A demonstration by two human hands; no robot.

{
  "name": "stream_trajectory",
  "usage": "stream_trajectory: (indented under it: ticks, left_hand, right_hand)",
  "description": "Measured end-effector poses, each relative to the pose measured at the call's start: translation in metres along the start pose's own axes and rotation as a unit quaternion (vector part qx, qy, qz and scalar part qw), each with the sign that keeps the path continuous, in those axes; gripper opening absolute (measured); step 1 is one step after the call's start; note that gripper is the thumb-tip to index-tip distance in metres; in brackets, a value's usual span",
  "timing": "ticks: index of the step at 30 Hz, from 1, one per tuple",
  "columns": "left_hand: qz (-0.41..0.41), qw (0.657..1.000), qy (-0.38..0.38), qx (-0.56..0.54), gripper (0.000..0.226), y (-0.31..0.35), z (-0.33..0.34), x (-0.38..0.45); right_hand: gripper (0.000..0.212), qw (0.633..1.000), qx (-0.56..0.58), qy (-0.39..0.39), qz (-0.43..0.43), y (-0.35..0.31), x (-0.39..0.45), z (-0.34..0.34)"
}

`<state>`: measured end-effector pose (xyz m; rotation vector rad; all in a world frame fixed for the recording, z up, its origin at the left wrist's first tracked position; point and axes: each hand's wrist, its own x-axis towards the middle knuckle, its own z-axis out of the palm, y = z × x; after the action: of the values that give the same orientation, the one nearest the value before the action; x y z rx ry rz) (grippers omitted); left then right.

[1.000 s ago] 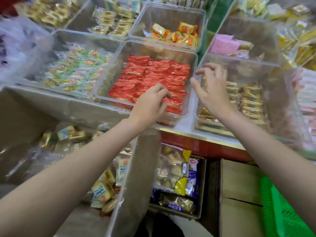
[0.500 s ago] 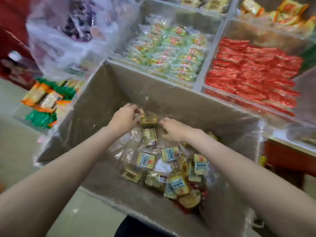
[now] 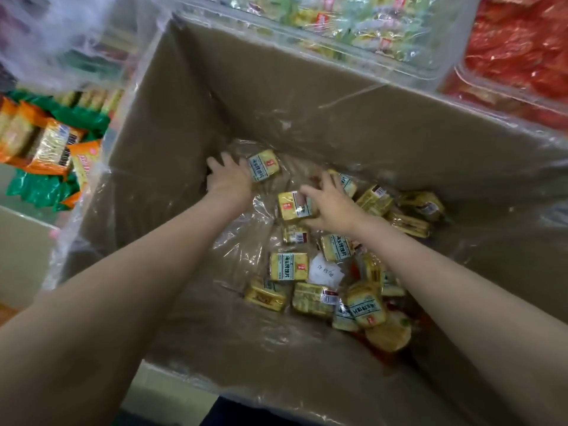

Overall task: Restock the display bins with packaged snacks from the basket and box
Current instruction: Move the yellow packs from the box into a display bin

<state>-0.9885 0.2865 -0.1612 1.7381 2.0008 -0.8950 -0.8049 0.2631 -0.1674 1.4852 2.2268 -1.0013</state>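
The right hand (image 3: 330,207) curls its fingers and thumb around a yellow snack packet (image 3: 293,206) near the middle of the cardboard box (image 3: 276,96). The left hand (image 3: 229,178) holds a second packet (image 3: 264,165) against its thumb side, at the far inner corner of the loose pile. The other yellow packets (image 3: 289,266) lie jumbled on a clear plastic liner (image 3: 242,241) covering the box floor, with a small white paper slip (image 3: 325,271) among them. The left half of the box floor is bare liner; its tall brown walls rise on all 4 sides. Beyond the far wall sit 2 clear display bins: one of green-and-yellow sweets (image 3: 353,23), one of red packets (image 3: 519,47). Orange and green packets (image 3: 52,149) lie left of the box. Both forearms reach down and forward into the box.
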Motion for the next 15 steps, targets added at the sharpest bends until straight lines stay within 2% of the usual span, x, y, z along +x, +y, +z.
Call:
stream_trajectory:
  ticks: [2, 4, 7, 9, 10, 11, 13, 15]
  left_hand:
    - [0.007, 0.998, 0.036, 0.054, 0.066, -0.001, 0.005, 0.005]
    - [0.020, 0.997, 0.043, 0.056, 0.060, -0.006, 0.011, 0.007]
    - [0.044, 0.998, 0.044, -0.027, 0.069, -0.012, 0.015, 0.003]
    - [0.076, 0.985, 0.032, -0.150, 0.066, -0.015, 0.010, -0.005]
    - [0.086, 0.965, 0.005, -0.249, 0.056, -0.015, 0.006, -0.010]
    - [0.094, 0.930, -0.041, -0.354, 0.044, -0.016, 0.001, -0.016]
    - [0.097, 0.836, -0.144, -0.520, 0.023, -0.018, -0.004, -0.027]
    - [0.083, 0.738, -0.225, -0.630, 0.012, -0.019, -0.008, -0.037]
  right_hand:
    - [0.017, 0.999, 0.038, -0.009, -0.003, 0.001, 0.000, 0.000]
    - [0.023, 0.998, 0.069, 0.016, 0.005, -0.002, 0.000, 0.005]
    - [0.060, 0.991, 0.117, 0.050, 0.045, -0.010, -0.003, 0.012]
    - [0.077, 0.988, 0.134, 0.028, 0.071, -0.009, -0.009, 0.012]
    - [0.078, 0.982, 0.167, 0.012, 0.085, -0.006, -0.013, 0.008]
    - [0.075, 0.968, 0.230, -0.011, 0.102, -0.002, -0.017, 0.004]
    - [0.065, 0.904, 0.408, -0.033, 0.126, 0.003, -0.029, -0.008]
    - [0.071, 0.827, 0.537, -0.034, 0.161, 0.008, -0.038, -0.019]
